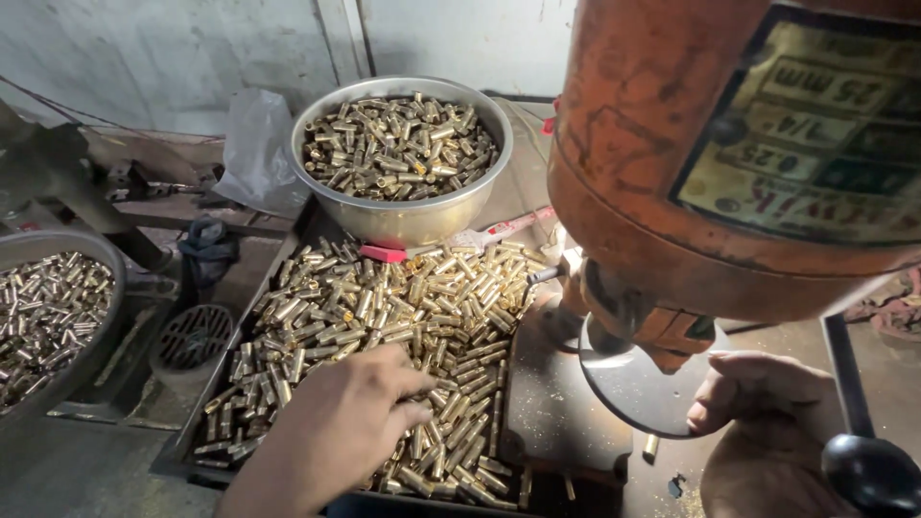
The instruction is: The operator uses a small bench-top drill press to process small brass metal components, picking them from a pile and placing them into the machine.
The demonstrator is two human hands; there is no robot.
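grimy whitewashed wall stands behind a dark, worn table cluttered with brass. on the table's near left part lies a shallow tray [187, 451] heaped with short brass tubes [384, 307], loose and lying every way, spread from its far edge to its near edge. the left hand [345, 422] rests palm down on the pile at the tray's near edge, fingers [413, 384] curled into the tubes; whether its grip has closed on any cannot be told, since the fingertips are buried. the right hand [758, 398] sits at the table's near right corner, loosely curled beside the round plate [633, 388] under an orange drill press [710, 153], holding nothing that shows. a black knob [868, 470] is just near it.

the step looks like picking tubes from the pile for the press; the next move calls for pinching one tube free and bringing it to the plate.

at the tray's far edge stands a steel bowl [403, 216] full of the same tubes. off the left edge, another bowl [91, 355] holds more.
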